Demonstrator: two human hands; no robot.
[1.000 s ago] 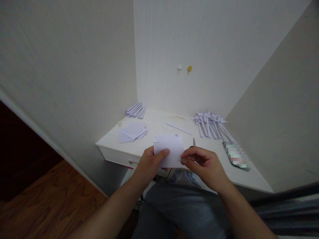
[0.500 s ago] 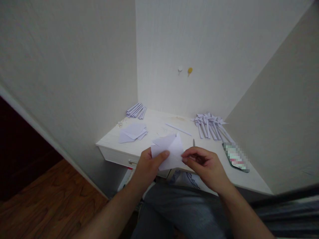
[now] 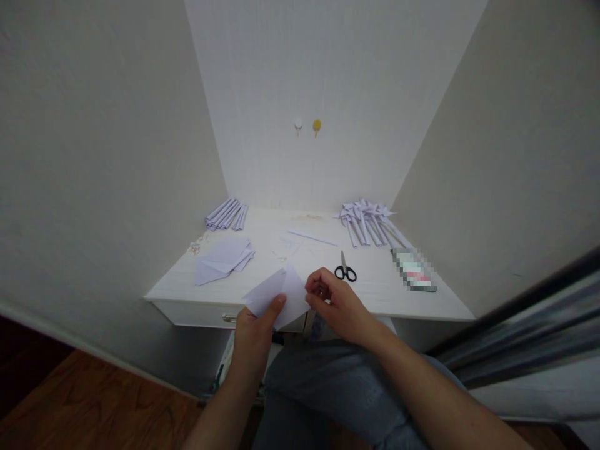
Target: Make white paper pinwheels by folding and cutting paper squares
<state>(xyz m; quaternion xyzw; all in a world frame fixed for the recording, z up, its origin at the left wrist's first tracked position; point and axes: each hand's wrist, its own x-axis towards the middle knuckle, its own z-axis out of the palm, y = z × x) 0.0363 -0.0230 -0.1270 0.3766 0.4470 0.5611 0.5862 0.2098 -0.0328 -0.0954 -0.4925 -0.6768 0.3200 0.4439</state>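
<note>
A white sheet of paper [image 3: 295, 292] with cut or folded flaps is held up in front of the desk's near edge. My left hand [image 3: 257, 331] grips its lower left part, thumb on top and fingers underneath. At the paper's right edge, my right hand [image 3: 340, 309] is closed in a pinch, thumb against fingertips. Just beyond that hand lie black-handled scissors [image 3: 345, 272] on the desk. A pile of cut paper pieces [image 3: 222, 259] rests to the left of the held sheet.
On the white desk [image 3: 375, 294], rolled paper tubes [image 3: 227, 214] lie at the back left and paper pinwheels [image 3: 368, 219] at the back right. A thin paper stick [image 3: 312, 237] lies between. A phone with a blurred screen [image 3: 415, 272] is at the right; walls enclose the desk.
The camera view has turned, so the desk appears further left and more level. The scissors' handles now show. Both hands stay on the paper, which looks tilted more.
</note>
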